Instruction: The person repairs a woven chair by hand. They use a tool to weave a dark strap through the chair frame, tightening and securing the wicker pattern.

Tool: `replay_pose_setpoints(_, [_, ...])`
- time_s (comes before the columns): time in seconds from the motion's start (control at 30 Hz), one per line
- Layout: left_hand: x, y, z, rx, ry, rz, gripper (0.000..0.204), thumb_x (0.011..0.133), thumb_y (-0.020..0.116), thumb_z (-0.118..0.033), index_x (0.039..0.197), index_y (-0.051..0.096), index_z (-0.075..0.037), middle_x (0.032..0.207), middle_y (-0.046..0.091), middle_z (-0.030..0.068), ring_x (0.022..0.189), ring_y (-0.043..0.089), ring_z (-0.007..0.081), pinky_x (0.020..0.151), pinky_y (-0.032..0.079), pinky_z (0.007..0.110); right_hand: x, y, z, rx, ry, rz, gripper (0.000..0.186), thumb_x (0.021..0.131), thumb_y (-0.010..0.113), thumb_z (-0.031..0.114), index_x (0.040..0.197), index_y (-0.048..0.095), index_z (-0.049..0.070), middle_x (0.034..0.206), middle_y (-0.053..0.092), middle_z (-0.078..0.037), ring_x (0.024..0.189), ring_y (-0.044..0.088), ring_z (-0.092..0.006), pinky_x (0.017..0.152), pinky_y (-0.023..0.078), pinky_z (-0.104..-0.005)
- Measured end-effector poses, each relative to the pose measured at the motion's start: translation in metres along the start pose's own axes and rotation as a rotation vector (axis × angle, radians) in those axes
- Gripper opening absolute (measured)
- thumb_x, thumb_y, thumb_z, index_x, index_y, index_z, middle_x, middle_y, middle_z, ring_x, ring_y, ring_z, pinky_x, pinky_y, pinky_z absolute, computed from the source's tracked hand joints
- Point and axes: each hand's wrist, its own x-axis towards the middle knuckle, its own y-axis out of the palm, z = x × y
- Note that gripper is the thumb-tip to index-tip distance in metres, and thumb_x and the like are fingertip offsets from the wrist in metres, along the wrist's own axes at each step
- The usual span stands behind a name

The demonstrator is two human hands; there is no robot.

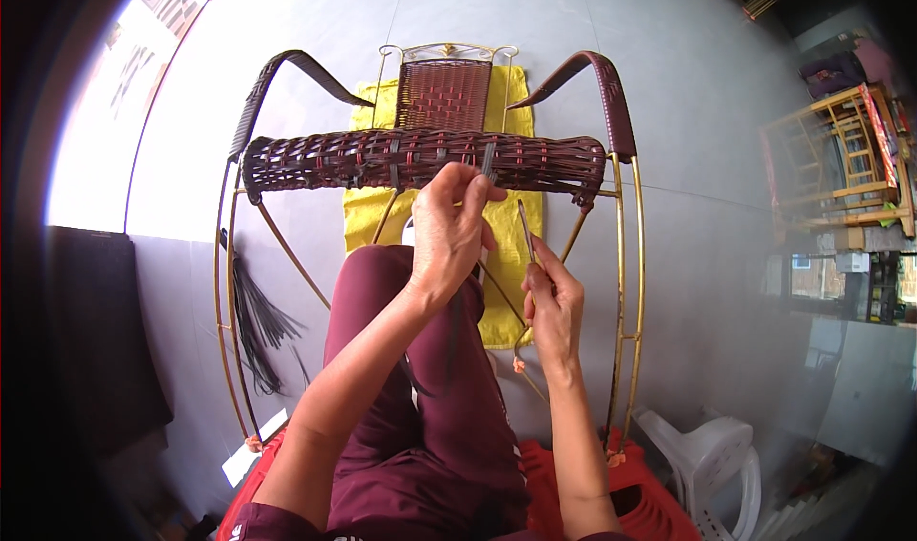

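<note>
In front of me stands a chair with a gold metal frame. Its dark brown woven seat edge (315, 162) crosses the view as a thick roll with some red and grey strands. My left hand (444, 228) is at this edge, thumb and fingers pinched on a grey weaving strip (488, 157) that passes over the roll. A little lower and to the right, my right hand (554, 307) is closed round a thin metal pointed tool (525, 228), its tip upward and apart from the weave. The tool's handle is mostly hidden in the palm.
Brown-wrapped armrests (619, 102) rise on both sides, and a woven backrest (443, 94) stands beyond. A yellow cloth (511, 321) lies underneath. Dark loose strips (256, 312) hang at the left frame. A red plastic seat (659, 508) and white plastic chair (707, 455) are near me.
</note>
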Motion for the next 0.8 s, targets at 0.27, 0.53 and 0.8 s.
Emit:
replay_pose_setpoints(0.27, [-0.007,0.006,0.022,-0.022,0.009,-0.028,0.015,0.09,0.044,-0.01,0.085,0.048,0.003,0.076,0.064,0.0103,0.038,0.047,0.008,0.037,0.037,0.021,0.013,-0.003,0.021,-0.275,-0.226,-0.003,0.028,0.086,0.05,0.007,0.113,0.055,0.0,0.083,0.059,-0.012,0.074,0.055,-0.0195,0.068,0.044,-0.0302])
replay_pose_setpoints(0.53, [-0.008,0.002,0.027,-0.077,0.036,-0.07,0.013,0.09,0.045,-0.01,0.085,0.048,0.002,0.078,0.063,0.0091,0.039,0.044,0.0059,0.036,0.035,0.019,0.026,0.008,0.022,-0.406,-0.448,-0.056,0.029,0.084,0.051,0.006,0.113,0.056,0.004,0.076,0.056,-0.013,0.065,0.054,-0.0251,0.061,0.043,-0.0331])
replay_pose_setpoints(0.8, [-0.009,-0.004,0.04,-0.135,0.065,-0.063,0.011,0.09,0.045,-0.01,0.086,0.048,0.0,0.078,0.063,0.0074,0.04,0.044,0.0055,0.037,0.034,0.018,0.023,0.013,0.047,-0.772,-0.469,-0.063,0.031,0.082,0.054,0.007,0.112,0.058,0.013,0.071,0.056,-0.011,0.062,0.056,-0.0283,0.056,0.045,-0.0375])
